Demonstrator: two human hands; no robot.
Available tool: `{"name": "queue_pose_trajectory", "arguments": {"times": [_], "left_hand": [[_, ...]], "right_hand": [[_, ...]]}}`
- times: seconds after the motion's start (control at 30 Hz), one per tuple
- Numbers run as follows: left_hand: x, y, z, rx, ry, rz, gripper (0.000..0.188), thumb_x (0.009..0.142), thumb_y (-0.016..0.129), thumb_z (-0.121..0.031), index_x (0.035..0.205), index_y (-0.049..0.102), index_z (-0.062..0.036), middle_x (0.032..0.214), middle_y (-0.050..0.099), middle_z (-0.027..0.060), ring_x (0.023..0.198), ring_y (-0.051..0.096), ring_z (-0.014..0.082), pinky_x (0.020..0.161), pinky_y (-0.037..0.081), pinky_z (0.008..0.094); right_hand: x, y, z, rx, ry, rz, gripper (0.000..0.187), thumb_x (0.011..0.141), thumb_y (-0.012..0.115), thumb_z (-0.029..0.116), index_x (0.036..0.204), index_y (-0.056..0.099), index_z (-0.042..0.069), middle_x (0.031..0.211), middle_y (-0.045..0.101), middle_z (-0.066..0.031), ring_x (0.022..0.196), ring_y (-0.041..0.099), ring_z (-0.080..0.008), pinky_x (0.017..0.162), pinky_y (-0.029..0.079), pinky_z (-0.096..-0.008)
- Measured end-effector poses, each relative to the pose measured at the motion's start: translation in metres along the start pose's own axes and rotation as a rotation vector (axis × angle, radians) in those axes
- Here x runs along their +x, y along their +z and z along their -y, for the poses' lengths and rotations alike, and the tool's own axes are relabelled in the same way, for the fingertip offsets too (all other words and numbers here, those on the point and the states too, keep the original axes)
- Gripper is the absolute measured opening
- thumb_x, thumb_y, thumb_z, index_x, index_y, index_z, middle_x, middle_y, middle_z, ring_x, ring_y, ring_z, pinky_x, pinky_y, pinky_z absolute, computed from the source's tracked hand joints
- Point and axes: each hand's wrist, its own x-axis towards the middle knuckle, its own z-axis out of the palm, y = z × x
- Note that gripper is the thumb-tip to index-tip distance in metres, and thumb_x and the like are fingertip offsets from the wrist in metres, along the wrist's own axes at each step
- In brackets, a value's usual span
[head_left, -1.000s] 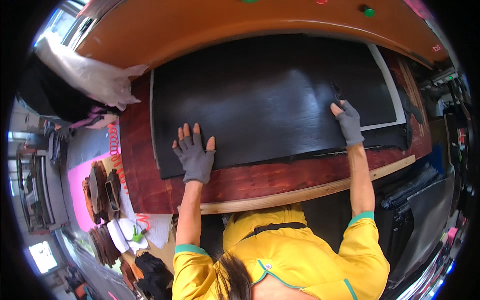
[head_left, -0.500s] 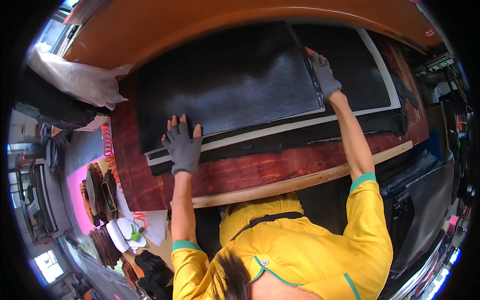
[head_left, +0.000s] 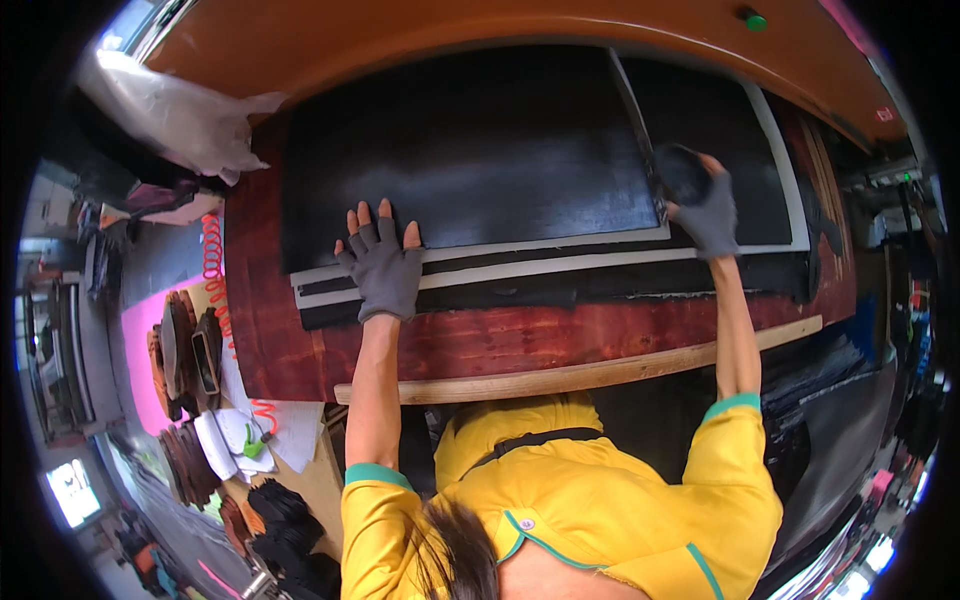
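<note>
A large glossy black sheet [head_left: 470, 150] lies on top of a layered stack, a pale strip showing along its near and right edges. My left hand [head_left: 384, 265], in a grey fingerless glove, rests flat on its near left part with fingers spread. At the sheet's right edge, my right hand [head_left: 712, 215], gloved alike, is closed on a dark curled strip [head_left: 683, 170]. Motion blurs that strip, and its far end cannot be made out. Beneath and to the right lies another black sheet [head_left: 710, 130] with a pale border.
The dark red table [head_left: 480, 335] has a wooden strip [head_left: 590, 368] along its near edge. An orange machine body [head_left: 450, 30] with a green button [head_left: 756, 22] spans the far side. Clear plastic film [head_left: 180, 120], a red coiled hose [head_left: 212, 260] and brown cut pieces [head_left: 180, 350] sit left.
My right hand has moved right and nearer from the sheet's edge, with the curled strip now in it. A pale margin now shows along that edge. My left hand stays flat on the sheet.
</note>
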Motion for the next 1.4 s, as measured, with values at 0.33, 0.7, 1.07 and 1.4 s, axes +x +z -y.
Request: {"name": "queue_pose_trajectory", "arguments": {"times": [0.33, 0.7, 1.07, 1.4], "left_hand": [[-0.002, 0.005, 0.000, 0.053, 0.026, -0.118, 0.057, 0.097, 0.045, -0.046, 0.143, 0.046, -0.0120, 0.150, 0.040, 0.0180, 0.142, 0.031, 0.0364, 0.112, 0.016, 0.0570], [-0.011, 0.009, 0.006, -0.302, 0.060, -0.265, 0.053, 0.090, 0.059, -0.040, 0.133, 0.055, -0.0096, 0.144, 0.046, 0.0176, 0.139, 0.037, 0.0329, 0.113, 0.020, 0.0494], [-0.014, -0.019, 0.076, -0.226, 0.060, -0.225, 0.061, 0.091, 0.059, -0.038, 0.137, 0.048, -0.0003, 0.148, 0.041, 0.0213, 0.142, 0.031, 0.0381, 0.114, 0.019, 0.0553], [-0.026, 0.005, 0.056, -0.357, 0.126, -0.172, 0.067, 0.092, 0.056, -0.041, 0.141, 0.041, 0.0032, 0.151, 0.036, 0.0236, 0.143, 0.028, 0.0400, 0.116, 0.018, 0.0535]], "right_hand": [[0.000, -0.041, 0.053, 0.056, -0.728, 0.141, 0.107, 0.055, 0.081, 0.008, 0.149, 0.031, 0.008, 0.140, 0.045, -0.0155, 0.130, 0.047, -0.0308, 0.112, 0.039, -0.0424], [0.032, 0.050, 0.092, -0.369, -0.826, 0.371, 0.068, 0.074, 0.057, -0.012, 0.137, 0.051, 0.012, 0.145, 0.045, -0.0116, 0.136, 0.041, -0.0339, 0.117, 0.029, -0.0455], [-0.033, 0.099, 0.123, -0.391, -0.098, 0.048, 0.081, 0.070, 0.083, 0.034, 0.138, 0.048, 0.007, 0.144, 0.042, -0.0253, 0.133, 0.043, -0.0371, 0.109, 0.035, -0.0459], [-0.028, 0.105, 0.126, -0.015, 0.031, -0.100, 0.087, 0.053, 0.083, 0.011, 0.132, 0.049, 0.001, 0.124, 0.052, -0.0147, 0.113, 0.053, -0.0268, 0.098, 0.044, -0.0359]]}}
